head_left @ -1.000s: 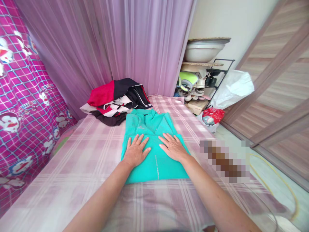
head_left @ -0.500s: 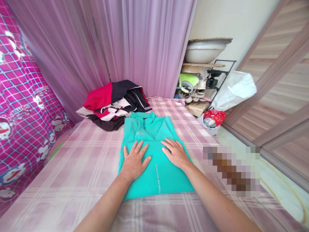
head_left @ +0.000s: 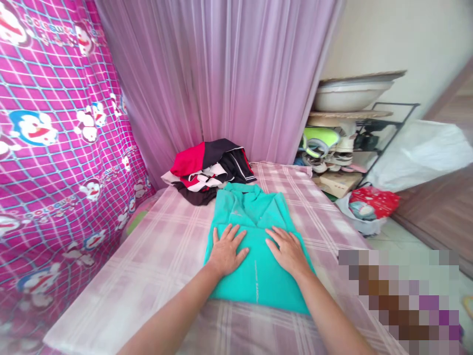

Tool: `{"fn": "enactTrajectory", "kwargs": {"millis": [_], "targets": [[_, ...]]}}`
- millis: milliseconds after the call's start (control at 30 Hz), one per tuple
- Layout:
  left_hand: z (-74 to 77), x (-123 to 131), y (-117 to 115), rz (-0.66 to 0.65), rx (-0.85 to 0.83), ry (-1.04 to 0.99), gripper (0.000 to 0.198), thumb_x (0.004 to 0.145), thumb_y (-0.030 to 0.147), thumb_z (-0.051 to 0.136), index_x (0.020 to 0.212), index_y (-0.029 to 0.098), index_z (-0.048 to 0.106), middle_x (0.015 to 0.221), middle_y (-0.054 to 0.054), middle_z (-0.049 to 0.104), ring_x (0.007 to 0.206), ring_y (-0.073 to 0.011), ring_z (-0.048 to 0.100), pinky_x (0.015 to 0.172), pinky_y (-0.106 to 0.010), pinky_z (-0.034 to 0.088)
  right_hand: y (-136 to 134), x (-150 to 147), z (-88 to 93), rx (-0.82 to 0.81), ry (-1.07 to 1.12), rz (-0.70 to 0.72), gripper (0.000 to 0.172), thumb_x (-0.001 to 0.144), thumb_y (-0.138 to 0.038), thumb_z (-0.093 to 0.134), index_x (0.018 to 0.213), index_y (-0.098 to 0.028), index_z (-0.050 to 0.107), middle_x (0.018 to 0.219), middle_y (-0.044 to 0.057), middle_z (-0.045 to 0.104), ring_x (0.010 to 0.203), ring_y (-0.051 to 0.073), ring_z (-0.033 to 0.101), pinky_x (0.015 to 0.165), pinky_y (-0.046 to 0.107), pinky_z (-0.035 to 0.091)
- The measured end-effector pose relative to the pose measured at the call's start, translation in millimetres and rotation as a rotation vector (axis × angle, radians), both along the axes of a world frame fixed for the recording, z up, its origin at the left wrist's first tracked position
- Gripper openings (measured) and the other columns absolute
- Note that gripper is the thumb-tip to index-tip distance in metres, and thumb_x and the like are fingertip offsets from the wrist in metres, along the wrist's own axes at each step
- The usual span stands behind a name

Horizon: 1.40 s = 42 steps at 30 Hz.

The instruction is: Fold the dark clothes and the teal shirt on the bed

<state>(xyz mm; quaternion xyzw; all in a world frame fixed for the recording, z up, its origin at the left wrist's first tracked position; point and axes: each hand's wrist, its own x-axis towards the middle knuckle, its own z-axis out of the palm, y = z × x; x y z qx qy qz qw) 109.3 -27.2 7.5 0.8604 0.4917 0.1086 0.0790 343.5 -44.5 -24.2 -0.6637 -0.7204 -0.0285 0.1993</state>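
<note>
A teal garment (head_left: 254, 276) lies folded on a plaid sheet (head_left: 148, 266), its collar at the far end and small pale lettering on the near panel. On the left part of that panel my left hand (head_left: 226, 249) rests flat, fingers spread. My right hand (head_left: 288, 249) lies palm down on the right part, fingers apart. Neither hand grips the cloth. Just beyond the collar, to the left, is a loose heap of red, black and white clothes (head_left: 207, 167).
Purple curtains (head_left: 229, 74) hang behind the bed, and a pink patterned cloth (head_left: 62, 148) hangs at the left. To the right stand a rack (head_left: 399, 128) with shoes and a basin (head_left: 351, 93), and a red bag (head_left: 380, 199). A blurred patch covers the lower right.
The camera view has turned left, so the scene sits further right in the picture. Both hands remain flat on the teal garment, at nearly the same places.
</note>
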Motion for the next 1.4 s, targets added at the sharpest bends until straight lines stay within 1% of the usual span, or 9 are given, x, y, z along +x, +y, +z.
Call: {"fn": "enactTrajectory", "kwargs": {"millis": [400,833,900,967,1067,1133,1200,1300,1400], "targets": [[-2.1,2,1,0.012,0.037,0.045,0.058,0.095,0.059,0.037,0.148,0.036,0.038,0.159,-0.003,0.035,0.148,-0.0307,0.024,0.114,-0.072,0.011,-2,-8,11.8,-0.091,-0.022,-0.037,0.045,0.100,-0.040,0.034,0.138,-0.028,0.057,0.146,0.007,0.053,0.135,0.022,0.046,0.113,0.047,0.028],[-5.9,0,1,-0.002,0.045,-0.008,0.059,0.095,0.059,0.037,0.148,0.033,0.040,0.158,-0.006,0.037,0.147,-0.0322,0.025,0.113,-0.074,0.010,-4,-9,13.9,-0.031,-0.021,-0.013,0.043,0.099,-0.036,0.038,0.135,-0.026,0.060,0.140,0.010,0.058,0.131,0.023,0.050,0.111,0.050,0.032],[-3.5,-1,2,-0.001,0.033,-0.001,0.059,0.095,0.059,0.035,0.148,0.034,0.039,0.157,-0.005,0.039,0.147,-0.0313,0.027,0.114,-0.072,0.014,-4,-9,13.9,-0.029,-0.020,-0.012,0.042,0.099,-0.036,0.039,0.135,-0.026,0.060,0.141,0.010,0.058,0.132,0.023,0.050,0.112,0.050,0.032],[4.2,-7,10,-0.027,0.057,-0.013,0.058,0.095,0.058,0.035,0.148,0.033,0.041,0.153,-0.004,0.045,0.143,-0.0278,0.037,0.116,-0.061,0.026,-4,-9,12.8,-0.028,-0.020,-0.013,0.042,0.099,-0.036,0.039,0.134,-0.026,0.060,0.141,0.009,0.058,0.131,0.023,0.051,0.112,0.050,0.033],[30.1,-30,48,-0.058,0.177,-0.048,0.059,0.094,0.055,0.040,0.146,0.026,0.046,0.147,-0.006,0.052,0.135,-0.0230,0.048,0.112,-0.036,0.040,-4,-7,7.5,-0.005,-0.012,0.000,0.042,0.099,-0.037,0.040,0.133,-0.027,0.061,0.139,0.009,0.059,0.130,0.025,0.053,0.111,0.051,0.035],[56.6,-54,90,0.002,0.242,-0.048,0.065,0.093,0.053,0.045,0.146,0.016,0.045,0.150,-0.013,0.047,0.140,-0.0284,0.042,0.116,-0.040,0.033,-3,-5,1.3,0.030,-0.007,0.011,0.041,0.098,-0.038,0.041,0.132,-0.028,0.062,0.138,0.008,0.060,0.128,0.026,0.054,0.110,0.053,0.037],[87.4,-81,141,0.047,0.312,-0.042,0.070,0.093,0.051,0.045,0.149,0.009,0.037,0.158,-0.017,0.034,0.147,-0.0313,0.028,0.121,-0.045,0.022,-3,-3,-6.1,0.074,-0.011,0.018,0.041,0.098,-0.040,0.042,0.131,-0.030,0.063,0.137,0.007,0.061,0.126,0.026,0.056,0.109,0.053,0.039],[129.2,-112,217,0.173,0.418,0.107,0.083,0.087,0.055,0.054,0.153,0.011,0.030,0.162,-0.017,0.024,0.150,-0.0339,0.016,0.121,-0.050,0.013,-3,2,-16.4,0.153,-0.053,0.032,0.040,0.097,-0.043,0.044,0.130,-0.033,0.064,0.135,0.005,0.063,0.123,0.027,0.059,0.106,0.052,0.043],[145.2,-127,275,0.210,0.367,0.267,0.099,0.079,0.060,0.061,0.156,0.014,0.020,0.164,-0.017,0.017,0.151,-0.0354,0.010,0.120,-0.054,0.010,-2,10,-21.9,0.236,-0.150,0.077,0.040,0.095,-0.044,0.048,0.131,-0.035,0.063,0.133,0.002,0.064,0.119,0.026,0.062,0.100,0.046,0.049]]}}
